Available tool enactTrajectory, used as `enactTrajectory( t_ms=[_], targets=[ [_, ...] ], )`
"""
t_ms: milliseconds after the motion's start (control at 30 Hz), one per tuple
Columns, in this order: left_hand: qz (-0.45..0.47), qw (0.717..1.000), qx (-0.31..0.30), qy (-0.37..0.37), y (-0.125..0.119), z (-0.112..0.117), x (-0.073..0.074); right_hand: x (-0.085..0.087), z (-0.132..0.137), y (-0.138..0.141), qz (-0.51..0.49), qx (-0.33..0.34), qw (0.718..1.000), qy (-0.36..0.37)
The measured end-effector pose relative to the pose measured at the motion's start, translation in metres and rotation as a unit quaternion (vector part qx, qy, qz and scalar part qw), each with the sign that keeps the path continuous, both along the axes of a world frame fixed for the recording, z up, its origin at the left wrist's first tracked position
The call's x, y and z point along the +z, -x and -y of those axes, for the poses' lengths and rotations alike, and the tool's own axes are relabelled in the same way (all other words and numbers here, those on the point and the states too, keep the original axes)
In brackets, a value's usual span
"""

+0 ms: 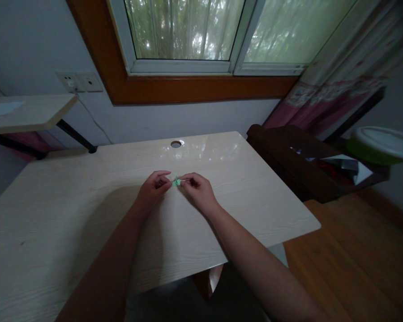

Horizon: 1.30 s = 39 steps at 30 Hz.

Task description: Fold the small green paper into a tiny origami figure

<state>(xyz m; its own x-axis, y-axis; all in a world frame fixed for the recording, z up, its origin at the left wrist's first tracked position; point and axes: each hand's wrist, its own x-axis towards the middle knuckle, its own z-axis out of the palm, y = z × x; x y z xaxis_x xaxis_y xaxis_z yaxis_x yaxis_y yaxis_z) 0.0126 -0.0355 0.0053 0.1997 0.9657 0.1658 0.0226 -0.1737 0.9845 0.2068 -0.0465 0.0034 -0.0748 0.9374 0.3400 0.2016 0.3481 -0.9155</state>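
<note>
Between my two hands is a small light-green piece [176, 182], thin and crumpled or folded in look; its exact kind is too small to make out. My left hand [156, 184] pinches its left side with thumb and fingers. From the right, my right hand [197, 185] grips the other side between thumb and forefinger. Both hands are just over the middle of the pale wood-grain desk [201, 161]. The fingertips hide part of the green piece.
A raised shelf [36, 112] on black legs stands at the desk's left rear. A round cable hole [176, 144] lies near the back edge. Right of the desk are a dark brown cabinet [278, 156] and a green tub with a white lid [386, 143]. A window [188, 36] is behind.
</note>
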Motion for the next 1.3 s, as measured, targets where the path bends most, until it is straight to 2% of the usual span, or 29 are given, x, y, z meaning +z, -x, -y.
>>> enactTrajectory(
  t_ms=[500, 700, 833, 1000, 1300],
  targets=[
    [0.019, 1.000, 0.009, 0.015, -0.002, -0.001, 0.002, -0.003, -0.002, 0.002, -0.003, -0.007, 1.000, 0.009],
    [0.012, 1.000, 0.020, 0.020, -0.005, 0.004, 0.008, -0.003, 0.000, 0.000, 0.049, -0.033, 0.998, -0.030],
    [0.010, 1.000, 0.005, 0.022, -0.005, 0.007, 0.012, 0.000, 0.001, 0.000, 0.090, -0.040, 0.993, -0.062],
    [0.025, 1.000, -0.007, 0.015, -0.004, 0.005, 0.006, 0.002, 0.001, 0.000, 0.103, -0.037, 0.991, -0.077],
    [-0.024, 0.999, -0.026, -0.003, -0.004, 0.003, 0.000, 0.003, 0.003, 0.000, 0.103, -0.034, 0.990, -0.090]
  ],
)
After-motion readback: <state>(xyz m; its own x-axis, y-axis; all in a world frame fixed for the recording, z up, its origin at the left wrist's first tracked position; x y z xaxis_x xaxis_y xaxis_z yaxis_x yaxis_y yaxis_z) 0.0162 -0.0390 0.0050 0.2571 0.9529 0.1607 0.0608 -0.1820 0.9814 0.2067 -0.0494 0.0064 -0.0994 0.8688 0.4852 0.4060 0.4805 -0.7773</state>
